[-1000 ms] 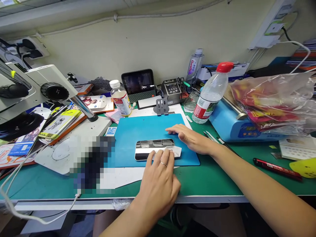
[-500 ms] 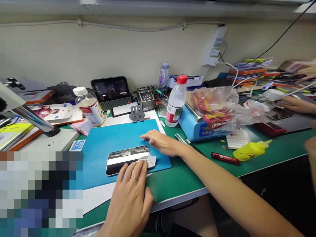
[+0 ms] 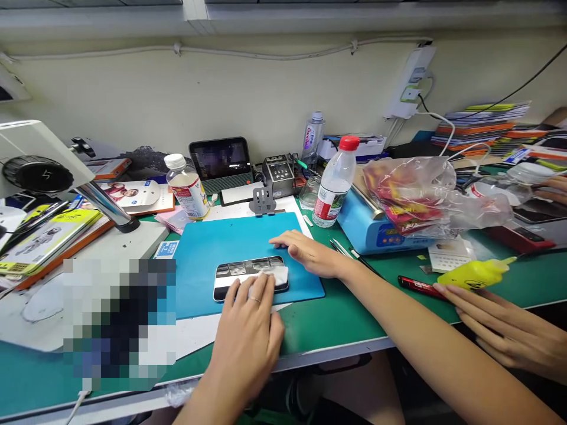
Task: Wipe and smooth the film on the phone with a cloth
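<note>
A phone [image 3: 228,271] with a glossy, reflective face lies on the blue mat [image 3: 221,236]. My left hand [image 3: 248,321], with a ring on one finger, presses a folded white tissue [image 3: 277,275] onto the phone's right part. Its fingertips cover some of the phone's near edge. My right hand [image 3: 312,254] rests on the mat's right side, beyond the phone's right end. Its fingers are stretched out with nothing in them.
A co-worker's hand [image 3: 496,321] reaches in from the right at a yellow squeeze bottle [image 3: 473,274], beside a red pen-like tool [image 3: 419,286]. A red-capped bottle [image 3: 334,189] and a blue machine [image 3: 367,227] stand behind my right arm. On the left is a stand [image 3: 106,209].
The view has swung left, so things sit further right. My left hand has slid the tissue further over the phone's right end. A co-worker's hand has come in by the yellow bottle.
</note>
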`<move>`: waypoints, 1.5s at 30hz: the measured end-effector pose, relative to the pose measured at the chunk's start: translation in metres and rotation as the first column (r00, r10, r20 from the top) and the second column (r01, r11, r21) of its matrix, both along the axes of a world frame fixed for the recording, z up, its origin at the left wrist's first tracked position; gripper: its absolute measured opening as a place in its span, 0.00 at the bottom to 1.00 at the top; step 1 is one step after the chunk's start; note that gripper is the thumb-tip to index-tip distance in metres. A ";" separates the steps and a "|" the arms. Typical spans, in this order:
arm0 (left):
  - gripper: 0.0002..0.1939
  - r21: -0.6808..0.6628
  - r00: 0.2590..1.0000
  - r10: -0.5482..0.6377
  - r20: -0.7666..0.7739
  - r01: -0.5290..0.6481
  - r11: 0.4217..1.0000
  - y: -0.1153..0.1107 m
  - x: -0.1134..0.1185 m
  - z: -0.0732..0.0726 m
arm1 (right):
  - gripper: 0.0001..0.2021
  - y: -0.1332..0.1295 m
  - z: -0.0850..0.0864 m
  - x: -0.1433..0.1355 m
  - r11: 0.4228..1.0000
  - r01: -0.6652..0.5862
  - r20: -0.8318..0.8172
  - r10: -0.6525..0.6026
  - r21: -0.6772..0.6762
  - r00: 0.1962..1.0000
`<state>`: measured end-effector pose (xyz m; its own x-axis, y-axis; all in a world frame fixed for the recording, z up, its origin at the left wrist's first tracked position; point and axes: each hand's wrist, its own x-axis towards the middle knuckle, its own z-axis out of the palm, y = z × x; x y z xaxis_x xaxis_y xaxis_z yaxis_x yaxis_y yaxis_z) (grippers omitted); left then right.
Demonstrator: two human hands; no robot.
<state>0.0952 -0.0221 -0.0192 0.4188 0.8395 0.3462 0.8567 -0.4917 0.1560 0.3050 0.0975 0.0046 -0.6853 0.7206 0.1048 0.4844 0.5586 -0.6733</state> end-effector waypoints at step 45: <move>0.09 -0.343 0.996 -0.061 0.059 0.077 0.936 0.080 -0.019 0.035 | 0.29 0.003 -0.009 -0.016 0.990 0.082 0.073 -0.091 0.114 0.993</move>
<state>0.0763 0.0584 0.0154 0.4703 0.8804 0.0619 0.8100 -0.4584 0.3657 0.2891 0.1001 -0.0045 -0.6303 0.7644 0.1360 0.5827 0.5815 -0.5677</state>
